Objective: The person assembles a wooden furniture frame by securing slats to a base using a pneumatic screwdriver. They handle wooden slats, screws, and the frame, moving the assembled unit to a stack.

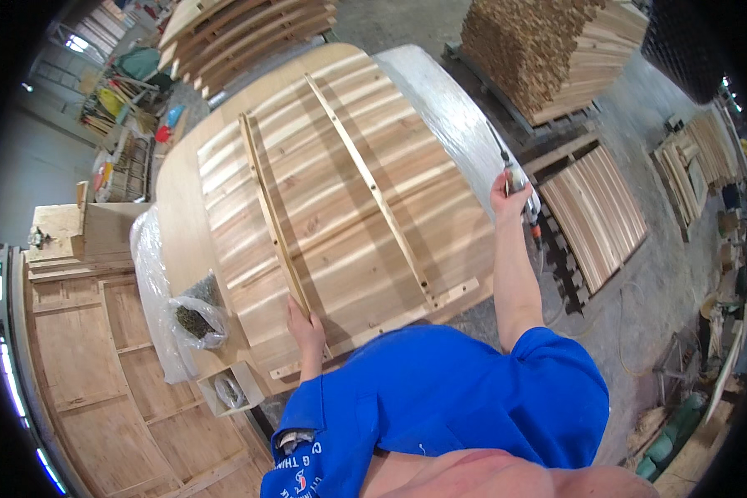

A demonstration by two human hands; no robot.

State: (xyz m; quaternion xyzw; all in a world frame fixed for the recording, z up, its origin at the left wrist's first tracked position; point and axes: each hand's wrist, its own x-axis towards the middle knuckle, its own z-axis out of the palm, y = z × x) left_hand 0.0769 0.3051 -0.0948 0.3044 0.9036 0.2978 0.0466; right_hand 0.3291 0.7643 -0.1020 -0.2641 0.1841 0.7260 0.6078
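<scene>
A broad panel of pale planks (340, 191) fills the bench, with two thin battens laid across it running from about eleven o'clock down to five. The left hand (305, 325) presses flat, fingers uncurled, on the near end of the left batten (270, 212). It looks like a fixing step; the next move calls for bringing the tool over a steadied strip. At three o'clock the right hand (506, 189) is clenched round a slim tool (516, 176), possibly a driver; its tip is hard to make out.
</scene>
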